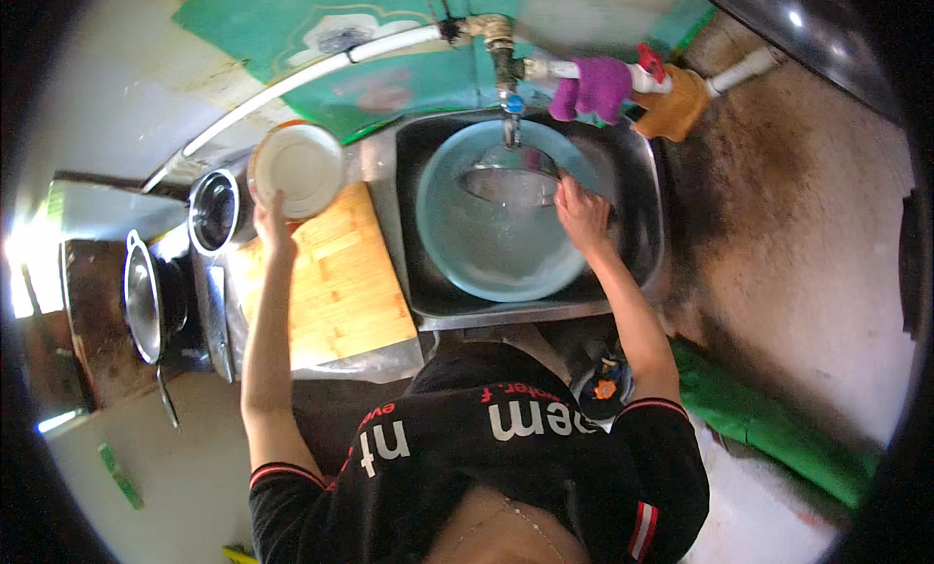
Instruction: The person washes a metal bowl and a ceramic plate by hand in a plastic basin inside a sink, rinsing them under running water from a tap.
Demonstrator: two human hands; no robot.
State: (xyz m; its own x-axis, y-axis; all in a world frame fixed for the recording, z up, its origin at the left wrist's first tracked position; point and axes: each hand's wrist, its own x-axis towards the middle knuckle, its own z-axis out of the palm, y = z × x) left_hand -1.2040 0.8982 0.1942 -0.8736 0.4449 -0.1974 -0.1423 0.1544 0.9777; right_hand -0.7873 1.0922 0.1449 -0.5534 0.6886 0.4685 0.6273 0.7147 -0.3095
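My left hand (274,227) grips the lower edge of a white bowl (303,166) with an orange-brown rim, its inside facing up. The bowl is above the back left corner of a wooden cutting board (343,272). With my right hand (584,212) I hold a shiny metal bowl (508,158) by its right edge, tilted beneath the faucet (511,130). It is over a light blue plastic basin (503,272) of cloudy water. The basin sits in a stainless steel sink (642,254). Blur hides whether water runs from the faucet.
A steel pot (214,212) stands left of the board, and a long-handled pan (146,301) is farther left. A cleaver-like blade (217,316) lies by the board's left side. Purple (595,90) and orange cloths (675,104) hang on the pipe behind the sink.
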